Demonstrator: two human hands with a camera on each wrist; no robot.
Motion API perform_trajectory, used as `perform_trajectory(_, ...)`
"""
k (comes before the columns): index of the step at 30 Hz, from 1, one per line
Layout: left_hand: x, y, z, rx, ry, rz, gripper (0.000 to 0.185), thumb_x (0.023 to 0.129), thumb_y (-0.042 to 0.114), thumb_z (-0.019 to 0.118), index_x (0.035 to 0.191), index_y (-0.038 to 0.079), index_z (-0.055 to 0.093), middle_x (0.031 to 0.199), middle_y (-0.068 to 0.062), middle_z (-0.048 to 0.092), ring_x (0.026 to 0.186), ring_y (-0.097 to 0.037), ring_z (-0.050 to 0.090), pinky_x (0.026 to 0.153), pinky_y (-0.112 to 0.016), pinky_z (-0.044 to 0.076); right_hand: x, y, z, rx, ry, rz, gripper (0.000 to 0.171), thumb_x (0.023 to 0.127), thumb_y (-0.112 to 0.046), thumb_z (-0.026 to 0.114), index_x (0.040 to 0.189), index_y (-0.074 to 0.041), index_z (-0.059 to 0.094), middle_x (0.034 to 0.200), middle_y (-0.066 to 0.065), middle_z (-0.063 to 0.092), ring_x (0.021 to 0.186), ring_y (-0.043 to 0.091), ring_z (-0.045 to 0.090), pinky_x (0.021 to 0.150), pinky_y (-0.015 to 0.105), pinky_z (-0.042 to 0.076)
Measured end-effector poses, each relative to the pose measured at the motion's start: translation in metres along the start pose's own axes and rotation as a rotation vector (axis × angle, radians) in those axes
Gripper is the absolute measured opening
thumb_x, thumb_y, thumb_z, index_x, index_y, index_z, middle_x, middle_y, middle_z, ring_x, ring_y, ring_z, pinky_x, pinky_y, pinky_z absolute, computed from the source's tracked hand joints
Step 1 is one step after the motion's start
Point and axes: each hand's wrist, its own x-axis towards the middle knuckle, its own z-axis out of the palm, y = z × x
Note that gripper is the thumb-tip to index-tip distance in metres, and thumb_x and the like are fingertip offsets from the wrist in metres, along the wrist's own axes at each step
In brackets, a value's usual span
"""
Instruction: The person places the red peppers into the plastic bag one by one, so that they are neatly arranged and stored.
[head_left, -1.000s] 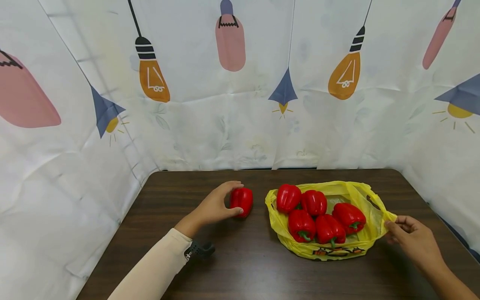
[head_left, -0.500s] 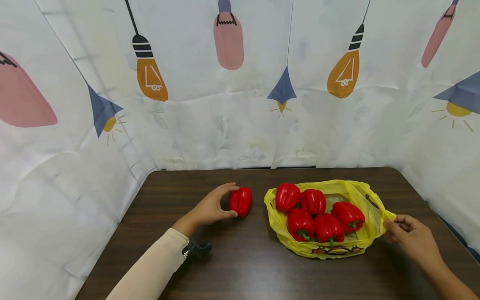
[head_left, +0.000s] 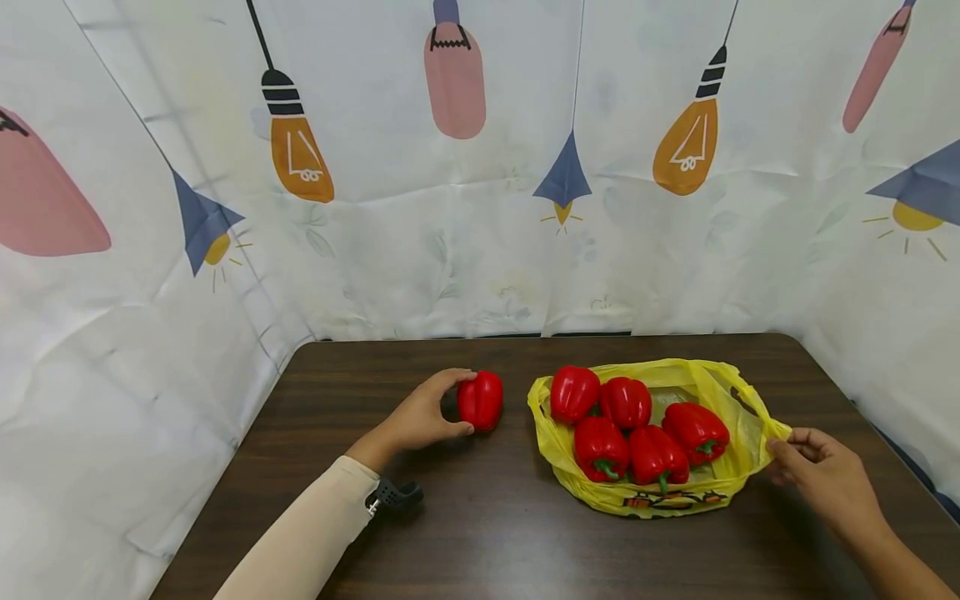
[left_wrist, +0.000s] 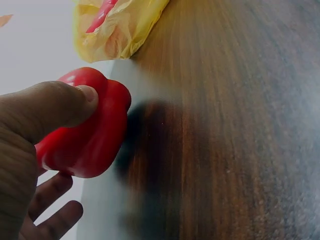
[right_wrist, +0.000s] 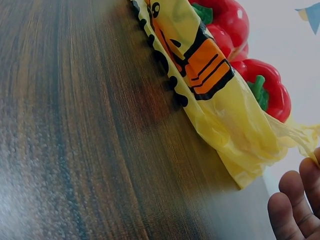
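In the head view a red bell pepper is on the left half of the table, and my left hand pinches it from its left side. The left wrist view has the thumb lying across the pepper, with two fingertips showing below it. A yellow plastic bag lies open on the right, with several more red bell peppers inside. My right hand pinches the bag's right edge between thumb and fingers. The right wrist view shows the bag's side drawn toward those fingers.
Both hands work over a dark wood-grain table. A white curtain printed with lamps and bulbs hangs along the back and sides. A dark strap is on the left wrist.
The left hand has drawn back slightly to the left, so its thumb and fingertips overlap less of the pepper. The pepper has barely shifted. My right hand and the bag look the same.
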Motion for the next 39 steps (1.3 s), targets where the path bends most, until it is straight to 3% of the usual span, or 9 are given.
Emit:
perform_trajectory(8, 0.005, 0.006, -0.006, -0.007, 0.069, 0.015, 0.076, 0.079, 0.021, 0.090, 0.144, 0.013, 0.051, 0.144, -0.003, 0.052, 0.119, -0.025, 0.055, 0.100, -0.050, 0.051, 0.001, 0.000, 0.000, -0.012, 0.004, -0.001, 0.043, 0.106, -0.032, 0.056, 0.115, 0.010, 0.053, 0.082, -0.001, 0.071, 0.070, 0.014, 0.069, 0.062, 0.030, 0.059)
perform_trajectory(19, 0.016, 0.024, -0.011, -0.036, 0.120, 0.091, 0.077, 0.079, 0.019, 0.090, 0.145, 0.013, 0.050, 0.146, -0.004, 0.050, 0.121, -0.024, 0.054, 0.099, -0.051, 0.052, 0.000, -0.002, -0.002, -0.004, -0.014, -0.011, 0.043, 0.106, -0.033, 0.057, 0.112, 0.009, 0.054, 0.083, -0.002, 0.070, 0.071, 0.014, 0.069, 0.063, 0.031, 0.060)
perform_trajectory(29, 0.032, 0.047, -0.009, 0.007, 0.134, 0.138, 0.077, 0.077, 0.022, 0.091, 0.143, 0.012, 0.052, 0.143, -0.002, 0.052, 0.124, -0.020, 0.052, 0.100, -0.040, 0.051, 0.000, -0.002, -0.001, -0.011, -0.012, -0.002, 0.044, 0.106, -0.033, 0.056, 0.114, 0.009, 0.053, 0.083, 0.000, 0.071, 0.070, 0.015, 0.068, 0.062, 0.031, 0.059)
perform_trajectory(39, 0.048, 0.071, -0.001, -0.004, 0.128, 0.226, 0.079, 0.078, 0.022, 0.091, 0.145, 0.010, 0.051, 0.143, -0.003, 0.052, 0.122, -0.018, 0.052, 0.098, -0.038, 0.051, -0.001, -0.002, -0.001, -0.014, -0.004, -0.013, 0.042, 0.106, -0.032, 0.057, 0.113, 0.009, 0.054, 0.081, 0.000, 0.071, 0.069, 0.016, 0.068, 0.061, 0.031, 0.059)
